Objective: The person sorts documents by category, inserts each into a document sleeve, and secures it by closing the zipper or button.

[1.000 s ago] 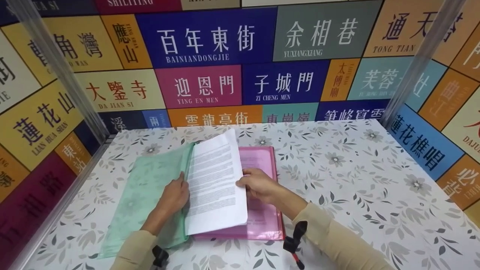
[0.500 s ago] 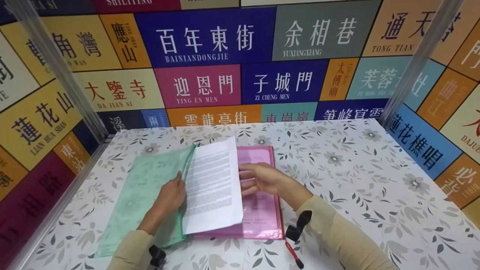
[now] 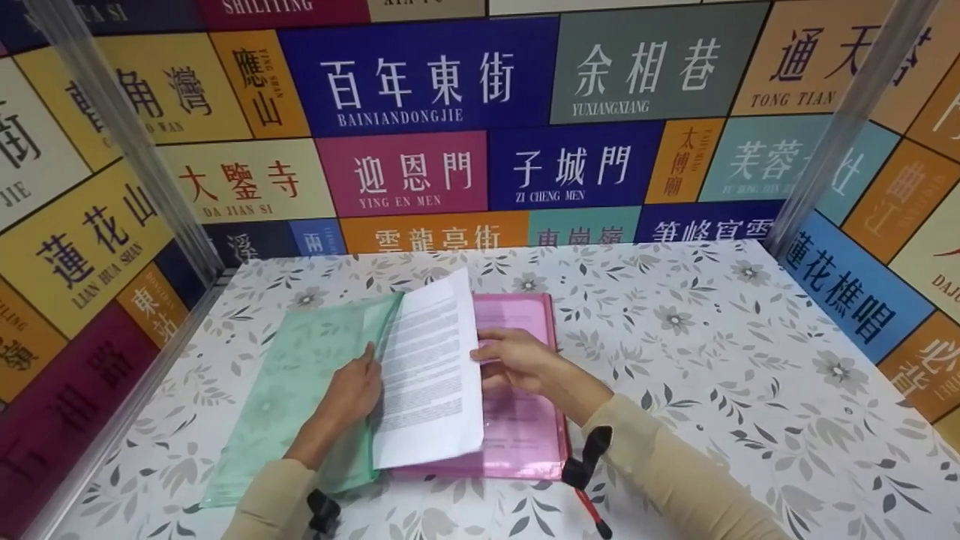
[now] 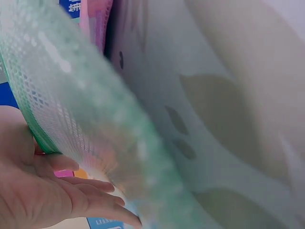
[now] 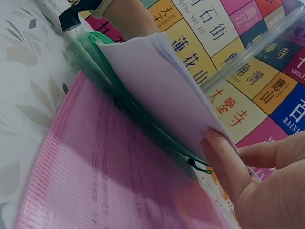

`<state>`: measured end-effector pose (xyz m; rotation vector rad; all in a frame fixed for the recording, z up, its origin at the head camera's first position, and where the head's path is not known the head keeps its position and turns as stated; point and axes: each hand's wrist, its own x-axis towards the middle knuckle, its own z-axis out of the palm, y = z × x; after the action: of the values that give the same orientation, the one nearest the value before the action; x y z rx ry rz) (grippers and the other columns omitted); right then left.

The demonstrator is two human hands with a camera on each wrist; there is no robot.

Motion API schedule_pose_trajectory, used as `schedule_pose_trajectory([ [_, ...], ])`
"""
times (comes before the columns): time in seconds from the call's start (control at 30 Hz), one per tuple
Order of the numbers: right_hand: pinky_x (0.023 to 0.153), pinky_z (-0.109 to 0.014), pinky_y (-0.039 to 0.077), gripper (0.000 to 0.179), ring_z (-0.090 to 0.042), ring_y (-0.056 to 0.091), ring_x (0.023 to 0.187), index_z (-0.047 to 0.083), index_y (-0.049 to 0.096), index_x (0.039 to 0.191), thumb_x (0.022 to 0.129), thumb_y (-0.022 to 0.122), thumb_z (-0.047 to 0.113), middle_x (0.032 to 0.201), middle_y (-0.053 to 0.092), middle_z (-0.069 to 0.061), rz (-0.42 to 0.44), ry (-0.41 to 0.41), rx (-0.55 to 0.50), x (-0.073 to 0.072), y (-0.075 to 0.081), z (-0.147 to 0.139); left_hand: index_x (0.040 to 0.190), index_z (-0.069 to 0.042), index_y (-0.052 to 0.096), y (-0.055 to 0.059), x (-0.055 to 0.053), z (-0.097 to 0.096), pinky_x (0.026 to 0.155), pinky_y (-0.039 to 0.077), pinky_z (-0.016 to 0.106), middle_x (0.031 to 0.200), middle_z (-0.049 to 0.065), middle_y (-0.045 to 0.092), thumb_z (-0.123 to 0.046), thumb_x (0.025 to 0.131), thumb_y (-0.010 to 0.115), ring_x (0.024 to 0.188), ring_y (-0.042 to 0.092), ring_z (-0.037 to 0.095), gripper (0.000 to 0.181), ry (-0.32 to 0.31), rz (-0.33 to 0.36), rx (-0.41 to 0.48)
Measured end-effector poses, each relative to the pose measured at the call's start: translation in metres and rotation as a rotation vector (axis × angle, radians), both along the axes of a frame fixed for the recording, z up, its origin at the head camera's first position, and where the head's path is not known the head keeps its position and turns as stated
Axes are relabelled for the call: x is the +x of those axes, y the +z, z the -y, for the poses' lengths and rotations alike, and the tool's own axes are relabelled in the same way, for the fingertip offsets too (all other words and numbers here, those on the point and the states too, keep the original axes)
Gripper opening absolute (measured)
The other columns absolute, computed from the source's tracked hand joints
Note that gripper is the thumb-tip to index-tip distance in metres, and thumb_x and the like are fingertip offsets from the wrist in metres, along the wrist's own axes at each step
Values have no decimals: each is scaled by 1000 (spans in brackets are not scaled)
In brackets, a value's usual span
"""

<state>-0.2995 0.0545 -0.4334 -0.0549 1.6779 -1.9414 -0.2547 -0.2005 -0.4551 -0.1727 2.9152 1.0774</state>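
In the head view, a green mesh zip folder (image 3: 300, 382) stands partly raised over the left part of a pink zip folder (image 3: 521, 420). My left hand (image 3: 352, 390) grips the green folder near its open edge; the left wrist view has its thumb and fingers about the green mesh (image 4: 71, 90). A stack of white printed papers (image 3: 427, 375) sits partly inside the green folder, its right side sticking out. Its free edge is pinched by my right hand (image 3: 517, 364). In the right wrist view, the fingers (image 5: 224, 157) lie on either side of the papers (image 5: 157, 90).
Beneath everything is a table with a white leaf-patterned cover (image 3: 697, 390). A red zipper pull (image 3: 590, 510) hangs off the pink folder's lower right corner. Colourful sign panels (image 3: 409, 75) line the back and sides, with clear corner posts (image 3: 840, 135).
My right hand's fingers loosened at the papers' edge half a second ago and now pinch it again. The papers shifted slightly left and back. The left hand keeps its grip on the green folder.
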Motion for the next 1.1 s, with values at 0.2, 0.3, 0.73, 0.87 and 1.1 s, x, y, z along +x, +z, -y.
schedule_pose_trajectory([
  [0.2, 84, -44, 60, 57, -29, 74, 90, 2, 45, 148, 93, 58, -4, 119, 69, -23, 19, 0, -4, 4, 0, 14, 155, 7, 23, 3, 0, -6, 120, 29, 54, 157, 27, 35, -23, 108, 25, 147, 33, 42, 56, -4, -9, 10],
  [0.3, 84, -44, 61, 55, -29, 74, 92, 2, 45, 147, 94, 57, -4, 118, 69, -23, 24, 5, -9, 5, -1, 21, 153, 9, 25, 4, 1, -7, 118, 32, 55, 154, 30, 39, -21, 108, 26, 144, 37, 43, 55, -16, -40, 11],
  [0.73, 79, -43, 62, 53, -31, 75, 93, 1, 45, 146, 95, 57, -3, 117, 70, -25, 22, 22, -51, 10, -11, 47, 152, 11, 28, 8, 3, -17, 107, 44, 54, 139, 37, 51, -21, 107, 27, 130, 53, 45, 55, -38, -97, -4],
  [0.87, 84, -47, 60, 53, -35, 73, 100, 1, 44, 146, 95, 57, -2, 121, 69, -25, 23, 23, -63, 11, -12, 56, 151, 11, 30, 7, 5, -20, 106, 45, 55, 137, 36, 52, -20, 107, 28, 128, 54, 46, 54, -40, -121, -28],
  [1.1, 86, -48, 59, 51, -35, 72, 105, -1, 45, 146, 97, 56, -1, 123, 67, -26, -6, 3, -67, 11, -10, 66, 153, 9, 27, 9, 5, -21, 113, 39, 55, 149, 36, 42, -22, 107, 28, 138, 45, 45, 55, -29, -96, -18],
])
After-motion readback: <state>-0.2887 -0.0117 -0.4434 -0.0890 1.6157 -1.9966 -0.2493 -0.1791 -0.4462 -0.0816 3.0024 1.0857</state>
